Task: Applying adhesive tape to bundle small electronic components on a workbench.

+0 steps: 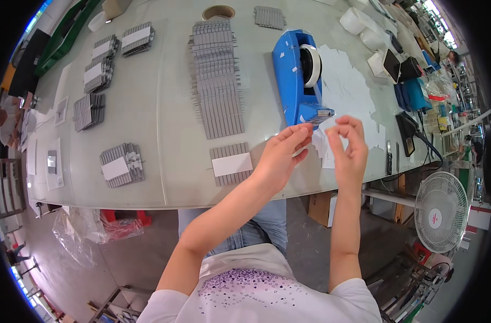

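Hands: the left hand [282, 156] has its fingertips drawn narrow by the dispenser's cutting end, and the right hand [350, 149] is just beside it with fingers curled; from here I can't tell whether either one grips a strip.
Tape dispenser: blue and glossy [289, 81], on the bench [173, 134] just beyond the hands, a white-rimmed roll [310, 65] seated in its hollow.
Green crate: long and straight-walled [68, 37], at the far left; its contents are hidden from me.
Cardboard box: brown and square-edged [322, 209], below the bench's front edge.
Plastic bag: clear and crumpled [76, 237], below the bench at left.
Grey strips: ribbed, overlapping in a long column [218, 86].
Banded piece: grey and ribbed [229, 149], near the left forearm, a smooth white rectangle [232, 164] across it.
White sheets: flat, ragged-edged [347, 91], right of the dispenser.
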Tool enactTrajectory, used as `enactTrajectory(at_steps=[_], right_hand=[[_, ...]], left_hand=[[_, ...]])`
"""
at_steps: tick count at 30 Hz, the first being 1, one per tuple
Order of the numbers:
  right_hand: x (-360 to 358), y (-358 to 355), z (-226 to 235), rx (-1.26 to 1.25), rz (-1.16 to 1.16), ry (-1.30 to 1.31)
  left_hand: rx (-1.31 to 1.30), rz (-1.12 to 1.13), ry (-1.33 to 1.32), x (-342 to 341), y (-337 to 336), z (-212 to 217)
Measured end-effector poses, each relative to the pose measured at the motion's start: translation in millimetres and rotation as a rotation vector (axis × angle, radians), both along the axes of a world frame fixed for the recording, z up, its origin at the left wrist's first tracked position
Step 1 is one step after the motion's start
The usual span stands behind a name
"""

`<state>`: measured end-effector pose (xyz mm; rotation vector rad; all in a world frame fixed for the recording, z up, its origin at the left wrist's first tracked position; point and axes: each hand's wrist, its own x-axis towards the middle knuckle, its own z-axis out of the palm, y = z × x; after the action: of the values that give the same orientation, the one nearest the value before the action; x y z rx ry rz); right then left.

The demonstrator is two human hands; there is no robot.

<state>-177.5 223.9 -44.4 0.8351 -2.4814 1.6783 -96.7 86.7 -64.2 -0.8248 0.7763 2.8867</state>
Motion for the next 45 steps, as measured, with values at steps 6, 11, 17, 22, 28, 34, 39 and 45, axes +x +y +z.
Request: enactTrajectory(at_steps=[6, 11, 17, 22, 28, 34, 39, 45], right_hand=[[19.9, 19.0, -5.3, 0.041, -0.017, -0.023], [19.1, 34.4, -19.3, 0.221, -0.042, 0.160], [-5.2, 38.8, -64.5, 0.314, -0.182, 0.469], [22.3, 54.1, -70.8, 0.205, -0.154, 0.269], [74.9, 37.2, -37.0, 0.125, -0.113, -0.007], [95.4, 0.7, -34.4, 0.101, 0.107, -0.188], [112.0, -19.3, -34.1, 0.051, 0.114, -0.241], [114.8, -21.7, -45.0, 0.109, 0.284, -0.074]], left_hand=[[0.207, -0.002, 0.059, -14.3, 6.0, -4.0], [0.208, 0.036, 0.106, -28.2, 30.7, -34.0], [0.021, 0.246, -0.006, -61.1, 74.2, -46.7], [0.122, 0.201, 0.033, -38.3, 88.2, -46.1], [-0.164, 0.363, 0.244, 30.7, 57.3, -23.4], [-0.497, 0.239, 0.235, 119.8, -13.0, -23.5], [-0.841, 0.078, 0.034, 166.9, -31.9, -10.7], [-1.568, 0.131, 0.090, 181.4, -39.7, -32.2]])
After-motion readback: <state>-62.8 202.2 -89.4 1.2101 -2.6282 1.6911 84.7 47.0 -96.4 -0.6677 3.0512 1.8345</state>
